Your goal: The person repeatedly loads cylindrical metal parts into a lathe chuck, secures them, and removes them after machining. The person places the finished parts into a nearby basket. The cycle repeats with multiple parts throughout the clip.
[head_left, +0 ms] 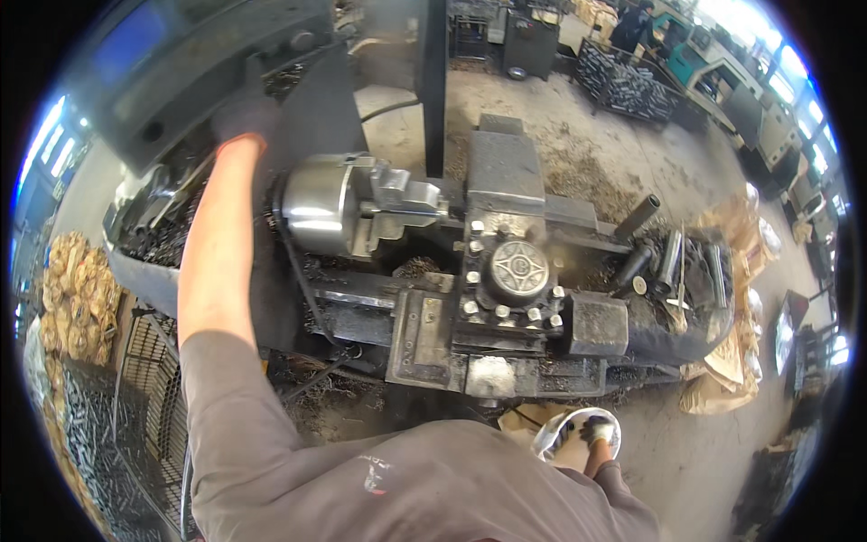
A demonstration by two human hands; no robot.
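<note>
My left arm stretches forward past the lathe chuck [321, 210]. My left hand [246, 119], in a dark glove with an orange cuff, is up against the dark headstock [172, 81]; it is blurred, and its fingers cannot be made out. Low on the right, my right hand [596, 429] wears a light glove with dark parts. It is inside the mouth of a white bucket [616, 443], and whatever its fingers touch there is hidden. The steel chuck has stepped jaws [402, 194] facing the square tool post [517, 271], which has several bolts around its round cap.
Metal tubes [670, 262] lie on a tray at the lathe's right end. Brown sacks [722, 379] stand beyond it. To the left are a wire crate [153, 361] and a netted pile of parts [79, 285]. Metal chips litter the floor [578, 144] behind.
</note>
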